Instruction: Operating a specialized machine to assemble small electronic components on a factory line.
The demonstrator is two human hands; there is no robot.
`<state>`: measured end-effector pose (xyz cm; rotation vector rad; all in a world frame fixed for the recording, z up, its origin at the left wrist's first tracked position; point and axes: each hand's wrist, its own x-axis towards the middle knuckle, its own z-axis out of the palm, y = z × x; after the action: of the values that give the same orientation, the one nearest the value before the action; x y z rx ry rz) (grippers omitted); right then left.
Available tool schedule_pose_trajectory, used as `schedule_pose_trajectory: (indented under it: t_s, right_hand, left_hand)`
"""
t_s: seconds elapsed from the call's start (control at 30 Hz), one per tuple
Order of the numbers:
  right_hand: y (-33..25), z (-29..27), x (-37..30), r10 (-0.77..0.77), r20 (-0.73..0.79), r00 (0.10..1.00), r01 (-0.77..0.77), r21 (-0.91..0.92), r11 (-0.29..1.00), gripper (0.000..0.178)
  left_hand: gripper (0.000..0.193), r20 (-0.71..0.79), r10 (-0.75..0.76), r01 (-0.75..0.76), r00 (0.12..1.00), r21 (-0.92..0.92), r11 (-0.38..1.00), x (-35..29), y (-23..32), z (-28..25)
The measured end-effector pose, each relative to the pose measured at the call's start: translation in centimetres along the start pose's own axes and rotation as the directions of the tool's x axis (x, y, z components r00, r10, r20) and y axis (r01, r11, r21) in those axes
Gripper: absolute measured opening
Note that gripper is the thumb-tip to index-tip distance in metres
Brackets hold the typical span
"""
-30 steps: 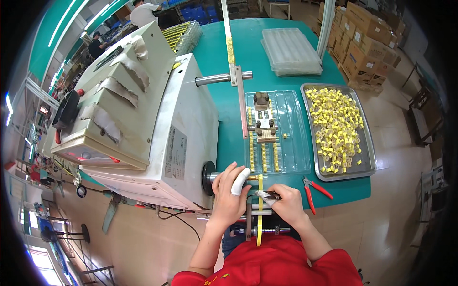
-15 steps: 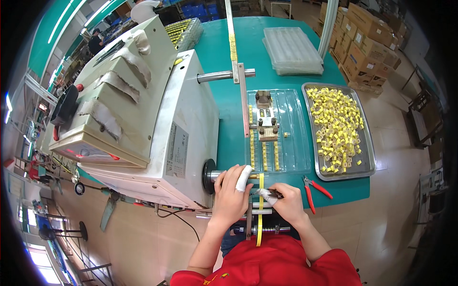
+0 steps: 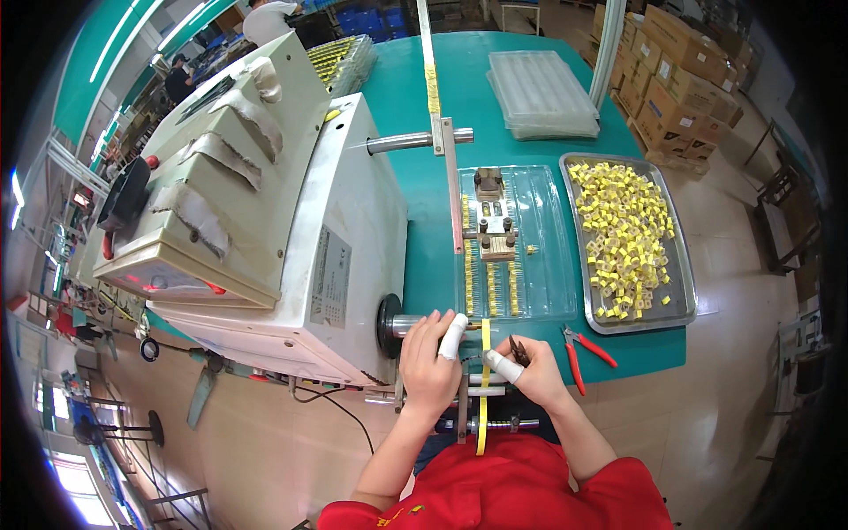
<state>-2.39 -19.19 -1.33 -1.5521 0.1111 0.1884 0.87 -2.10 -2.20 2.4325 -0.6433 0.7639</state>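
Observation:
My left hand (image 3: 431, 367) is curled over the end of the machine's metal spindle (image 3: 405, 325), one finger wrapped in white tape. Its fingertips meet a small workpiece that they mostly hide. In my right hand (image 3: 539, 371) is a small dark hand tool (image 3: 518, 352), gripped in the palm and partly covered; its kind does not show. The white-wrapped thumb of that hand reaches toward a narrow yellow tape strip (image 3: 482, 415). This strip runs upright between my hands, past metal guide rollers (image 3: 486, 391).
The bulky white machine (image 3: 353, 221) stands left. Ahead, a metal fixture (image 3: 493, 216) rests on a clear plastic tray (image 3: 552, 265) with rows of yellow parts. Right of it lie red-handled cutters (image 3: 574, 362) and a metal tray (image 3: 685, 305) of yellow bobbins. Stacked clear trays (image 3: 543, 93) sit farther back.
My right hand has drawn slightly right, its wrapped thumb now more extended and the dark tool tilted more upright. The left hand has shifted slightly, its fingers a little lower and further right.

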Motion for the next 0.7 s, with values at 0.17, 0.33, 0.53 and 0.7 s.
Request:
schedule_pose_trajectory:
  t_s: [0.17, 0.33, 0.53, 0.7]
  right_hand:
    - [-0.1, 0.0, -0.1, -0.029, 0.022, 0.999, 0.028, 0.044, 0.999, 0.018]
    - [0.2, 0.5, 0.3, 0.053, -0.080, 0.995, -0.053, -0.004, 0.999, 0.019]
    - [0.3, 0.3, 0.7, 0.071, -0.092, 0.993, -0.079, -0.080, 0.994, 0.016]
    - [0.0, -0.4, 0.3, -0.154, -0.067, 0.986, 0.115, -0.399, 0.910, 0.027]
  left_hand:
    - [0.042, -0.090, 0.031, -0.027, 0.995, 0.047, 0.999, 0.0, -0.3, 0.2]
    - [0.043, 0.091, 0.036, -0.028, 0.995, -0.087, 0.996, 2.3, -0.6, -0.8]
    - [0.025, 0.156, -0.027, 0.052, 0.987, -0.161, 0.986, 3.6, -0.8, -1.0]
    - [0.025, 0.224, 0.022, 0.007, 0.974, -0.125, 0.992, 3.8, -1.7, -1.3]
